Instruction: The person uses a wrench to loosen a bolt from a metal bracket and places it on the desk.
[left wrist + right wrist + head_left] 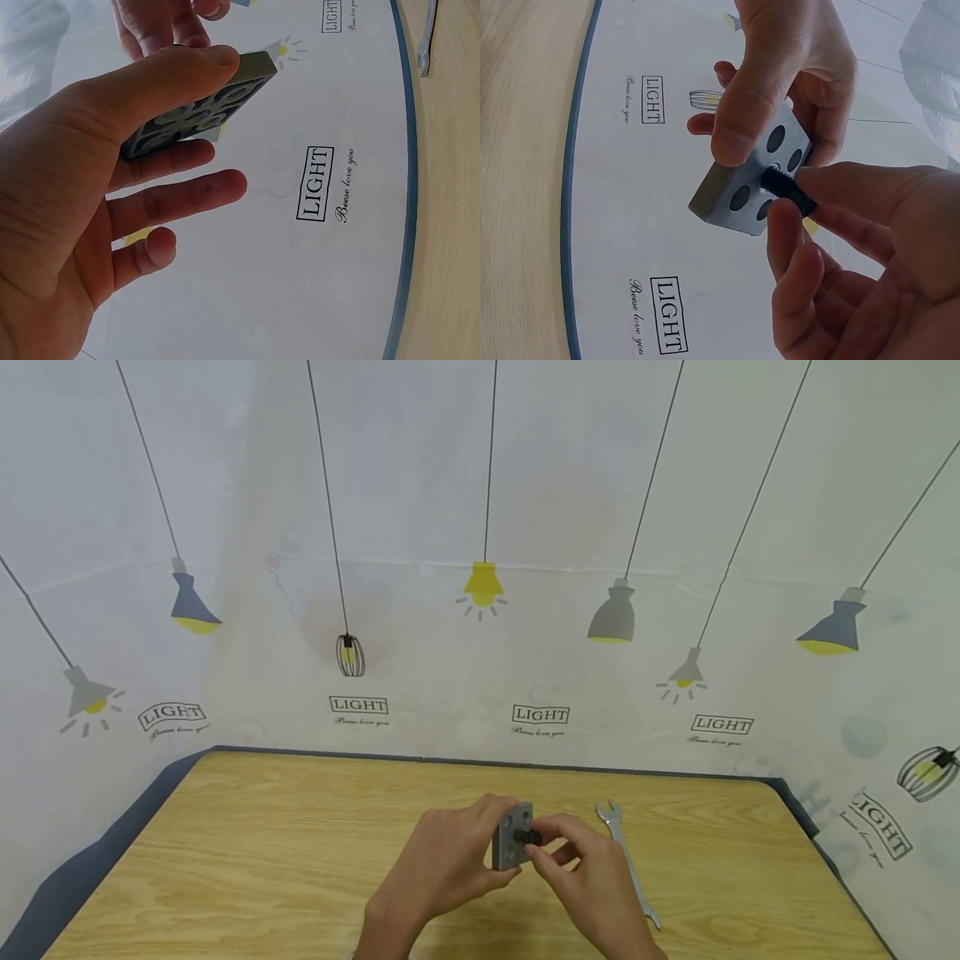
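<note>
My left hand [442, 860] grips a small grey metal block [735, 196] by its edges, thumb on one edge and fingers on the opposite one. Several round holes pierce the face turned to the right; the other face, in the left wrist view, has a recessed pattern. Between thumb and fingertips, my right hand [592, 881] pinches a black threaded bolt [786, 186]. The bolt's threaded end meets the block at a hole near the middle of its face; how deep it sits I cannot tell. Both hands are held above the wooden table.
An open-ended wrench [628, 864] lies on the wooden table [262, 852] just right of my right hand. Behind the table hangs a white sheet [420, 510] printed with lamps and the word LIGHT. A dark blue border [97, 852] runs along the table's edge.
</note>
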Motion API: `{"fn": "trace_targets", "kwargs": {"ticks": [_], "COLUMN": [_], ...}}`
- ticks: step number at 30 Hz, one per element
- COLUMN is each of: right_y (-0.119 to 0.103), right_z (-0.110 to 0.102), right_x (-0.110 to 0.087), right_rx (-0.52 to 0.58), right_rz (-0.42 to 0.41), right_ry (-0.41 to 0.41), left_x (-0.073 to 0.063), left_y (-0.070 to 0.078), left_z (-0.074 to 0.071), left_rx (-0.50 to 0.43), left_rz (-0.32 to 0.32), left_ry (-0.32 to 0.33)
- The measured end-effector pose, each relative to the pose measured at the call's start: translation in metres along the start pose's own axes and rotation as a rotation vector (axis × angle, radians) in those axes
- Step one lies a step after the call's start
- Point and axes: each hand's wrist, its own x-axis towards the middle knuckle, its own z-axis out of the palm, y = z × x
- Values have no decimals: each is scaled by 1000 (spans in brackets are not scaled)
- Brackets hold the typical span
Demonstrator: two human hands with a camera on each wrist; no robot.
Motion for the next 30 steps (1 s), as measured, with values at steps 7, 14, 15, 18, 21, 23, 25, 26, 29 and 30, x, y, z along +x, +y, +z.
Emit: {"fn": "trace_targets", "kwargs": {"ticks": [7,14,15,18,21,23,25,26,29,30], "right_y": [0,0,0,0,1,1,1,1,1,1], "right_z": [0,0,0,0,0,-1,0,0,0,1], "right_x": [0,-1,-1,-1,-1,0,0,0,0,0], "right_rx": [-14,-11,-12,-7,-6,-5,-11,-18,-38,-45], "right_rz": [-16,-32,-33,-31,-23,-7,6,13,40,45], "right_ry": [6,1,-1,-5,-12,-16,-21,-19,-8,-5], "left_x": [0,0,0,-1,-1,-1,-1,-1,-1,-1], "left_y": [0,0,0,0,0,-1,-1,-1,0,0], "left_z": [0,0,0,0,-1,-1,-1,-1,-1,-1], "left_rx": [2,18,19,12,4,-5,-7,-7,-1,1], "left_rz": [7,7,6,1,-1,-3,-2,0,8,12], "left_ry": [11,6,4,2,7,9,11,13,24,28]}}
